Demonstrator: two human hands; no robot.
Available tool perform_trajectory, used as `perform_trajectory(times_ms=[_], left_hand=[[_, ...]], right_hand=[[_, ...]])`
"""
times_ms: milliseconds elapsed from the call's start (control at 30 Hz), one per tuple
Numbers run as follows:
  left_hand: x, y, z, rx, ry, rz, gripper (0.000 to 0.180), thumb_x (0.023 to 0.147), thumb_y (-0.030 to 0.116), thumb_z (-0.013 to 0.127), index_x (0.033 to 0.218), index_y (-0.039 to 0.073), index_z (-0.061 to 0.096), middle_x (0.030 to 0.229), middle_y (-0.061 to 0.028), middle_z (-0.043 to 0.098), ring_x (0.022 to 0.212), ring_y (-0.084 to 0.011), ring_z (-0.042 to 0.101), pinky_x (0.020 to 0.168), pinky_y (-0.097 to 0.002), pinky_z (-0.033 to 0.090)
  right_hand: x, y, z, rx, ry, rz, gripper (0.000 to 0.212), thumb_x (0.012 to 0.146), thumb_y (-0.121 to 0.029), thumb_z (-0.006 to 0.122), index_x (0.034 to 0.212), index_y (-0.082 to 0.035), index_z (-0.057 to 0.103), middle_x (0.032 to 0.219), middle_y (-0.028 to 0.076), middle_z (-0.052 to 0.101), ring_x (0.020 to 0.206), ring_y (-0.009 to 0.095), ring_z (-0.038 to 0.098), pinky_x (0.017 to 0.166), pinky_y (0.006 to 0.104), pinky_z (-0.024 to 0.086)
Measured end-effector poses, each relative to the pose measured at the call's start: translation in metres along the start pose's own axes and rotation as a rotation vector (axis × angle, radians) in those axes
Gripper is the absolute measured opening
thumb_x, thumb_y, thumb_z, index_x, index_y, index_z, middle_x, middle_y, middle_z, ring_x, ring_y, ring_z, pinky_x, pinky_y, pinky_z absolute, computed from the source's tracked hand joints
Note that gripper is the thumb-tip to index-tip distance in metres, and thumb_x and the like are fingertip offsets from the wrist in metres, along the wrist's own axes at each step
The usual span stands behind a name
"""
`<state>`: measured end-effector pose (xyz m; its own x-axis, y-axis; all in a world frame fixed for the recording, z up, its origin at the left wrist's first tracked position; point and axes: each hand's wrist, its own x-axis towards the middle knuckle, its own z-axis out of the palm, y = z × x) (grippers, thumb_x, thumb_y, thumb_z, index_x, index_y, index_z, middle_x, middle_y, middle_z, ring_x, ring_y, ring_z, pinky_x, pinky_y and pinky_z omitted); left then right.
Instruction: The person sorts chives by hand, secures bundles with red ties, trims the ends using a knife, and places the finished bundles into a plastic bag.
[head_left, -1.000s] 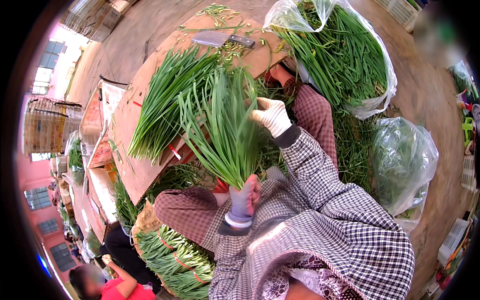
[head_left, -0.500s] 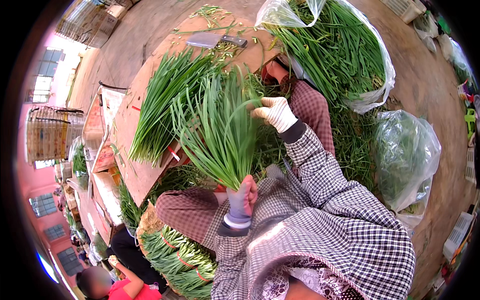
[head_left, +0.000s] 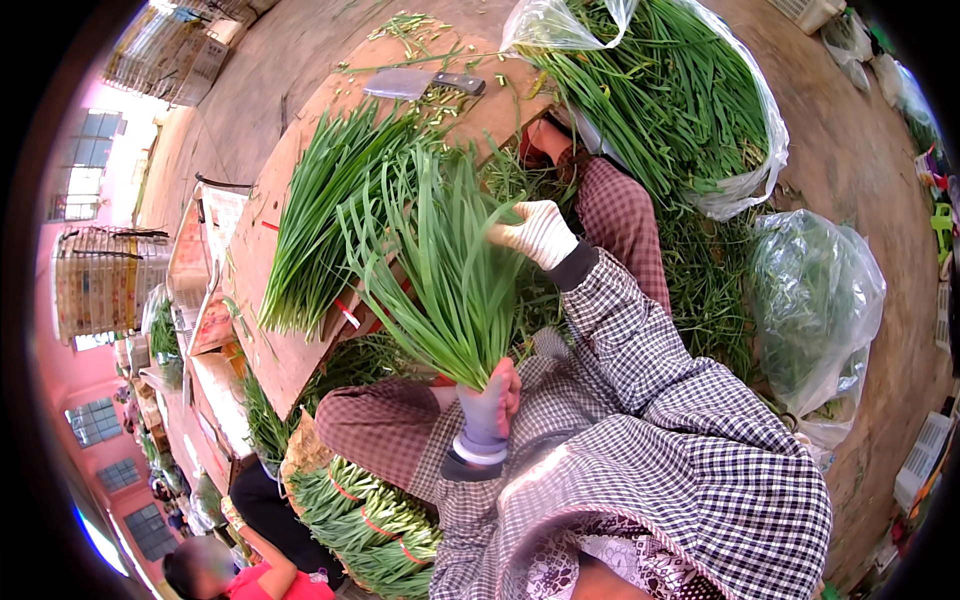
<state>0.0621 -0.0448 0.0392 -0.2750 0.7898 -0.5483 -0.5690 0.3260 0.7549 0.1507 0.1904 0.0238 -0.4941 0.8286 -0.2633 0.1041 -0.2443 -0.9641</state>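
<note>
Gripped at the stem ends, a fanned bunch of garlic chives [head_left: 435, 275] rises from my left hand [head_left: 487, 405], which wears a pale purple glove and is closed around it. My right hand [head_left: 540, 233], in a white knitted glove, has its fingers closed on leaves at the bunch's right side; the fingertips are slightly blurred. Beside the bunch, a pile of garlic chives [head_left: 335, 215] lies on a wooden board [head_left: 275, 350]. On the board's far part rests a cleaver [head_left: 425, 84] with a dark handle, among cut bits.
An open plastic bag of loose chives [head_left: 680, 90] stands at the far right, a clear plastic bag [head_left: 815, 310] nearer. Leaf scraps [head_left: 700, 290] cover the ground by my knee. Tied bundles [head_left: 370, 520] lie at lower left, near a person in pink [head_left: 280, 575].
My right hand has moved slightly left and down along the bunch's right side. The left hand keeps its hold, a little lower.
</note>
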Motion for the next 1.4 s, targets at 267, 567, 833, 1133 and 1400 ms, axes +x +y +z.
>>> perform_trajectory(times_ms=[267,567,833,1133,1400], left_hand=[[0.0,-0.008,-0.004,0.057,-0.008,0.024,0.027,0.084,0.024,0.07,0.09,0.004,0.053,0.063,-0.0023,0.046,0.042,-0.0062,0.035,0.035,-0.0195,0.025],[-0.022,0.013,-0.023,-0.081,-0.008,0.067,0.009,0.09,0.006,0.058,0.088,0.002,0.05,0.056,0.0025,0.035,0.041,-0.0035,0.027,0.035,-0.0184,0.021],[-0.069,0.039,-0.05,0.052,0.133,0.027,0.029,0.08,0.02,0.07,0.07,0.005,0.047,0.051,0.0012,0.037,0.038,-0.0057,0.031,0.033,-0.02,0.021],[-0.082,0.023,-0.068,0.134,0.142,0.049,0.031,0.076,0.016,0.071,0.097,0.001,0.053,0.065,-0.0029,0.05,0.046,-0.0089,0.043,0.034,-0.0203,0.027],[-0.094,0.025,-0.058,0.136,0.237,-0.027,0.023,0.076,0.009,0.067,0.093,-0.001,0.057,0.066,-0.0048,0.055,0.047,-0.0082,0.044,0.037,-0.0196,0.028]], right_hand=[[-0.003,0.001,0.002,0.135,0.048,0.016,0.038,0.073,-0.025,0.079,0.096,0.004,0.07,0.074,0.008,0.069,0.064,0.007,0.06,0.061,0.0241,0.051],[0.006,0.015,-0.034,-0.279,-0.019,-0.158,0.027,0.072,-0.023,0.075,0.086,-0.001,0.071,0.062,0.004,0.062,0.056,0.009,0.055,0.053,0.0261,0.045],[0.018,0.022,-0.082,-0.884,-0.058,-0.022,0.038,0.079,-0.04,0.067,0.09,-0.004,0.071,0.075,0.015,0.068,0.07,0.027,0.066,0.067,0.0373,0.052],[-0.001,0.0,0.007,-0.249,-0.265,-0.25,0.049,0.086,-0.046,0.063,0.084,0.001,0.072,0.062,0.013,0.064,0.059,0.014,0.06,0.06,0.0335,0.05],[-0.014,0.011,0.037,-0.001,-0.313,0.019,0.023,0.077,-0.02,0.074,0.086,0.001,0.073,0.072,0.007,0.07,0.064,0.008,0.062,0.06,0.0255,0.05]])
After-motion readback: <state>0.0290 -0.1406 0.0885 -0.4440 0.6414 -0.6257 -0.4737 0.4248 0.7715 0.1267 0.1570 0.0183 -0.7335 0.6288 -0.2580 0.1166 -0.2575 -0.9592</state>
